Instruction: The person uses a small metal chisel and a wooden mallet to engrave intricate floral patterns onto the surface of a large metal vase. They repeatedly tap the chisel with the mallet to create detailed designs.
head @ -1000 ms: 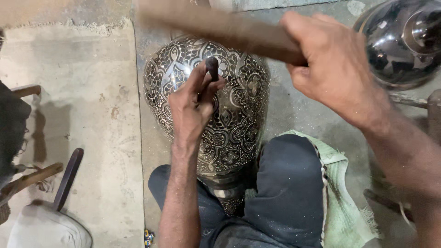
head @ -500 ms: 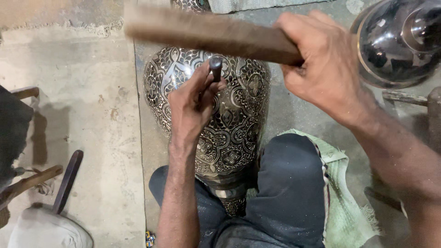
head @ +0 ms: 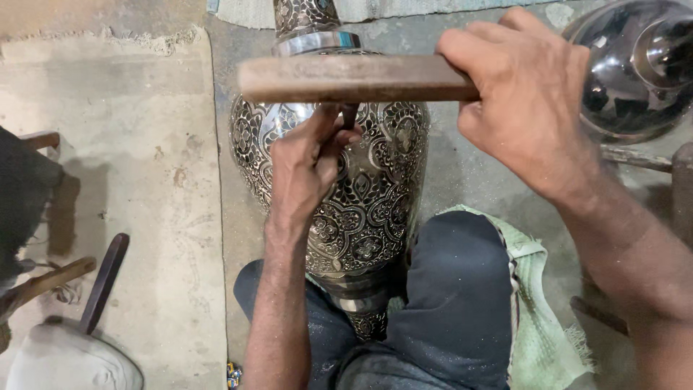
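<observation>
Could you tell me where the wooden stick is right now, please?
In the head view, the wooden stick lies level across the engraved vase's shoulder, gripped by the right hand, just above the left hand.

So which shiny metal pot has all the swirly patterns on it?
The tall vase lying between the person's knees, under the left hand. It's covered in engraved flowers and leaves. The round metal vessel at the top right is plain, smooth and mirror-shiny.

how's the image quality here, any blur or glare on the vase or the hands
Head view: sharp overall; the right hand and wooden stick look only slightly soft. The engraved metal vase shows bright highlights on its polished neck band and shoulder, but the pattern stays readable. The left hand is crisp and casts a shadow on the vase. The shiny dark vessel at top right carries mirror-like reflections. Lighting is soft and even.
</observation>
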